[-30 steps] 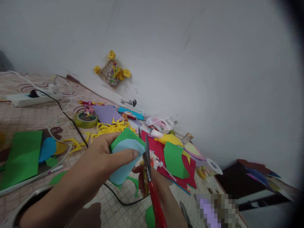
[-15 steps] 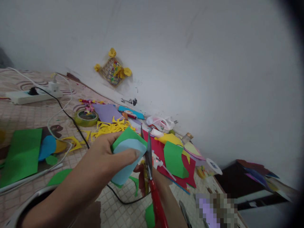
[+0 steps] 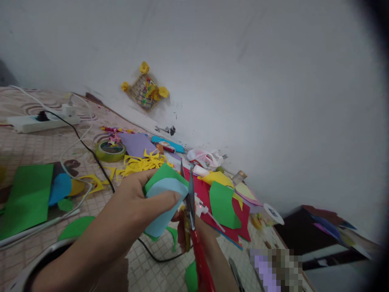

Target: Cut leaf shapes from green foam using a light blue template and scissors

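Note:
My left hand (image 3: 138, 202) pinches a sheet of green paper (image 3: 165, 172) with a light blue paper piece (image 3: 161, 205) lying on top, the thumb pressing on the blue one. My right hand (image 3: 181, 235), mostly hidden behind the scissors, grips red-handled scissors (image 3: 191, 211). Their blades point up and stand slightly apart at the right corner of the green paper. A curled green paper strip (image 3: 172, 237) hangs below the held sheet.
Yellow paper scraps (image 3: 146, 162), a tape roll (image 3: 110, 151) and a purple sheet (image 3: 138, 144) lie behind my hands. To the right are red paper (image 3: 200, 184), a cut green piece (image 3: 223, 205) and a white glue gun (image 3: 200, 206). A power strip (image 3: 45, 123) with cables sits left.

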A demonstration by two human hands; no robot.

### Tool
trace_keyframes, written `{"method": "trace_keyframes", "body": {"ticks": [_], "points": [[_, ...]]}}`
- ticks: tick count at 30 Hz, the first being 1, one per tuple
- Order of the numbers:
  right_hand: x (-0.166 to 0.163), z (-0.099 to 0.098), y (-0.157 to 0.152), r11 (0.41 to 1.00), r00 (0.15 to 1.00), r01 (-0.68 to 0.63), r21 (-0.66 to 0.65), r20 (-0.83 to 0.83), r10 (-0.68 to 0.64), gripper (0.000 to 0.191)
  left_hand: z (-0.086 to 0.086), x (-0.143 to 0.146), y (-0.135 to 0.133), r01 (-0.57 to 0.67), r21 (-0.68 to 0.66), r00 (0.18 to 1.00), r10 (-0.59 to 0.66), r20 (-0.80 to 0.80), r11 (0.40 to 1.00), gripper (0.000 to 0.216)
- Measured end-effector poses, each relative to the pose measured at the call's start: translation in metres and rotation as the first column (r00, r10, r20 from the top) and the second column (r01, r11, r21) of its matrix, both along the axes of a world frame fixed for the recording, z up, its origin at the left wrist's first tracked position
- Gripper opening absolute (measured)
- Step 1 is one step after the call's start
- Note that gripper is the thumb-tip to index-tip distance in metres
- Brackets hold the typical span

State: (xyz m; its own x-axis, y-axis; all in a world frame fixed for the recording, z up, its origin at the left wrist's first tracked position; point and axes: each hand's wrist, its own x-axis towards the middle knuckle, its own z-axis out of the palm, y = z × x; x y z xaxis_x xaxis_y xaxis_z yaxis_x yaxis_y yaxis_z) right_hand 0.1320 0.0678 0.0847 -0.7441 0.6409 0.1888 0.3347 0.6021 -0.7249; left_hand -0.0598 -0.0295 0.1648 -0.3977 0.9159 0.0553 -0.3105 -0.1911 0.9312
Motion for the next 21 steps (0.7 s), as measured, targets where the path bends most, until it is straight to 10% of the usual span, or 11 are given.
{"method": "trace_keyframes", "body": {"ticks": [16, 21], "points": [[-0.003, -0.003, -0.004, 0.994, 0.998, 0.041, -0.101, -0.037, -0.045, 0.051, -0.001, 0.001, -0.002, 0.017, 0.012, 1.000, -0.017, 0.023, 1.000, 0.012], [0.003, 0.005, -0.010, 0.997, 0.999, -0.028, -0.075, 0.043, 0.032, 0.076, 0.001, 0.001, -0.002, 0.019, -0.005, 1.000, -0.019, 0.017, 1.000, 0.012]]}}
